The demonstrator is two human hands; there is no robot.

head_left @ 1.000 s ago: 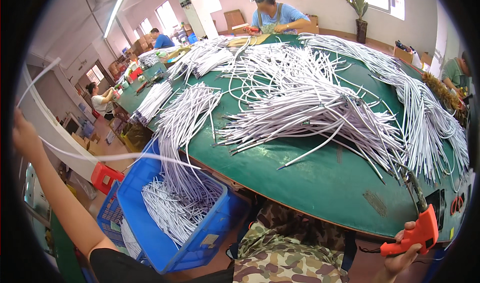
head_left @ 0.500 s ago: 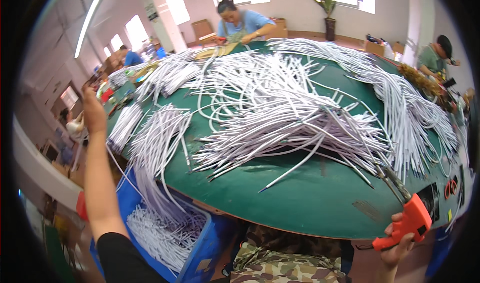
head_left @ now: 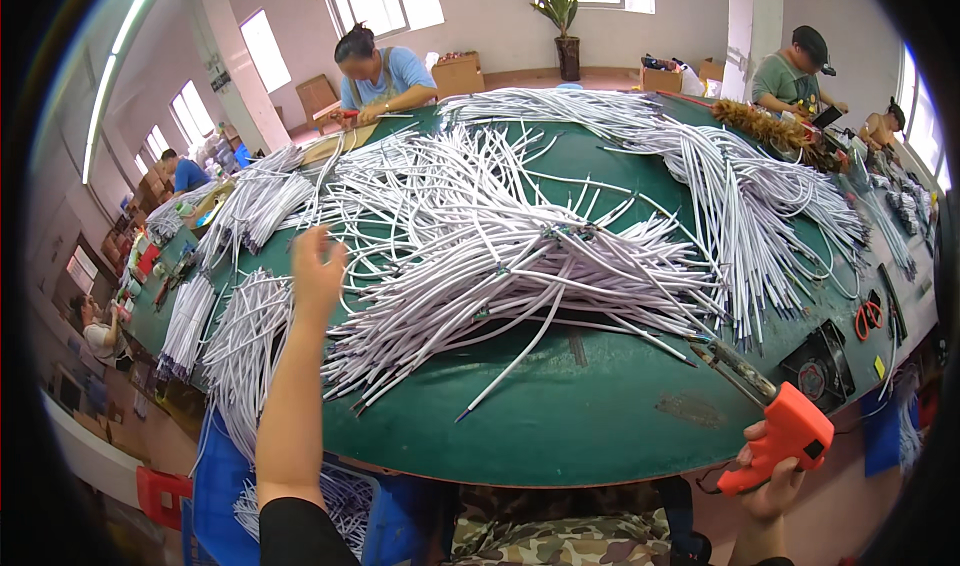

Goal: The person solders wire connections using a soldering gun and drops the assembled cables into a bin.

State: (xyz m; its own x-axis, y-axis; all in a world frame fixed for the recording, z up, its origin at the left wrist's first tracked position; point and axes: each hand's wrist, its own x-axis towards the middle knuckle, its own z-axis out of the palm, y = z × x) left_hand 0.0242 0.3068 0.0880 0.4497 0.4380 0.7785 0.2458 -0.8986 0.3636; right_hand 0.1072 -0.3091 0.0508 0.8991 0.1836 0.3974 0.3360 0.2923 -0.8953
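My right hand [head_left: 772, 481] grips the orange-red handle of a soldering gun [head_left: 798, 434]. Its metal prongs reach up and left over the green table [head_left: 560, 416], close to the tips of the white wires. Reaching in over the left side, my left hand [head_left: 317, 268] has bent fingers held apart, and I see nothing in it. That hand is nearest the large central pile of white wires [head_left: 470, 296], whose ends are dark. A smaller bundle of white wires [head_left: 250, 331] hangs over the table edge beside my left forearm.
Below the table's left edge stands a blue crate [head_left: 212, 486] holding wires. To the right lie a black fan [head_left: 820, 366] and red-handled scissors [head_left: 868, 318]. More wires [head_left: 735, 196] stretch along the far right. A co-worker in blue [head_left: 400, 71] works across the table; others sit farther off.
My left hand has swung right, from beyond the table's left side to the edge of the central pile. The view has turned right; my right hand still holds the soldering gun.
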